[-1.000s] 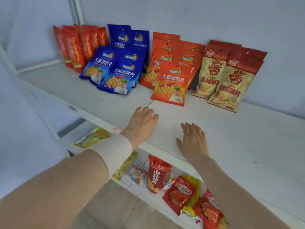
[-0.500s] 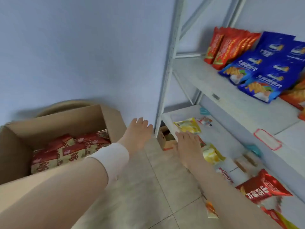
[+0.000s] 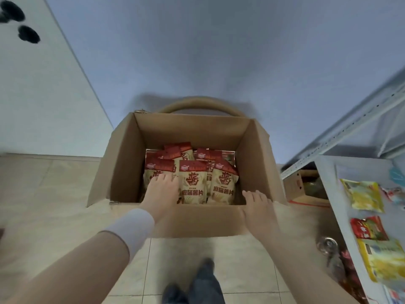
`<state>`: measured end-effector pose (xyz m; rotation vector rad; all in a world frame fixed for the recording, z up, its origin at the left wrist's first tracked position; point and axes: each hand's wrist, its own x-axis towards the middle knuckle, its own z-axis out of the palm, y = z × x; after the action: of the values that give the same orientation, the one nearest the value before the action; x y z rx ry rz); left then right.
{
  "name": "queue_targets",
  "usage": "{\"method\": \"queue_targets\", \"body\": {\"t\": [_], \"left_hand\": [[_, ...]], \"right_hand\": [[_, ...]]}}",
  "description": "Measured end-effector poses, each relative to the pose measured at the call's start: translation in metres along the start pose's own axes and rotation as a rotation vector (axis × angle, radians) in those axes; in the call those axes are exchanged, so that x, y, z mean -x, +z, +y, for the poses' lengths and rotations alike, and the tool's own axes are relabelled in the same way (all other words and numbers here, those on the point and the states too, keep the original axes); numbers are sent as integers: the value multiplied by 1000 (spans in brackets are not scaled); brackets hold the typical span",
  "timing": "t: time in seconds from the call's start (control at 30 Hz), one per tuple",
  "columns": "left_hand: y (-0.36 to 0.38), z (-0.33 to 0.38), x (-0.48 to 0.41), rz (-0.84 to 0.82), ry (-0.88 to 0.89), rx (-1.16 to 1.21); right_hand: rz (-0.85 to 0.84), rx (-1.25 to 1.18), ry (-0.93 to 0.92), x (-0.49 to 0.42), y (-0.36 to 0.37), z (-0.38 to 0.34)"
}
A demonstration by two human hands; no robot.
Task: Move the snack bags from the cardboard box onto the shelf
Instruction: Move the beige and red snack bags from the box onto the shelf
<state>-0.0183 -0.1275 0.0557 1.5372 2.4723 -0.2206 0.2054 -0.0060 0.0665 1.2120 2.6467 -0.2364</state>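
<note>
An open cardboard box [image 3: 122,159] stands on the tiled floor against the wall. Inside lie several tan snack bags [image 3: 194,183] with dark red tops and a large red character. My left hand [image 3: 161,189] reaches into the box, fingers spread, over the leftmost bag; whether it touches is unclear. My right hand [image 3: 256,202] hovers open above the box's near right corner, holding nothing. The white shelf [image 3: 328,172] shows only at the right edge, its lower level in view.
Yellow snack packets [image 3: 361,195] and a red packet [image 3: 368,230] lie on the lower shelf level. A small brown box [image 3: 294,187] sits under the shelf frame. A round tan object [image 3: 197,104] stands behind the cardboard box. My feet [image 3: 197,286] are below.
My view has swung left and down from the shelf to the box. Both hands, still holding nothing, have moved from the shelf edge to the box, the left one reaching inside.
</note>
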Motion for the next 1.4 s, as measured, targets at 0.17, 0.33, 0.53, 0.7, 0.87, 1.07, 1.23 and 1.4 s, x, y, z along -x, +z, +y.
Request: {"method": "queue_targets", "body": {"t": [0.17,0.33,0.53,0.7,0.87,1.07,1.23,1.4], "left_hand": [[38,-40,-49,-146,-148,143],[96,-71,-95,-381,-545,607],[169,-95,-146,-424,-897,953],[218,-99,-178,-395,-1030,1023],[233,-99,-180,-311,-1074,917],[234,-108,-161,-354,-917,1069],[199,-109,-151,-323,-853,1467],[127,-103,-152,-112,-757,1575]], "right_hand": [[-135,-50,-28,-80,32,-26],[-458,-228,105,-144,86,-48],[-726,-555,322,-187,159,-73],[-694,-594,562,-209,214,-87],[-563,-564,785,-217,228,-101],[-743,-867,772,-215,222,-94],[-719,-1062,676,-215,194,-83],[-591,-1161,592,-199,137,-68]]}}
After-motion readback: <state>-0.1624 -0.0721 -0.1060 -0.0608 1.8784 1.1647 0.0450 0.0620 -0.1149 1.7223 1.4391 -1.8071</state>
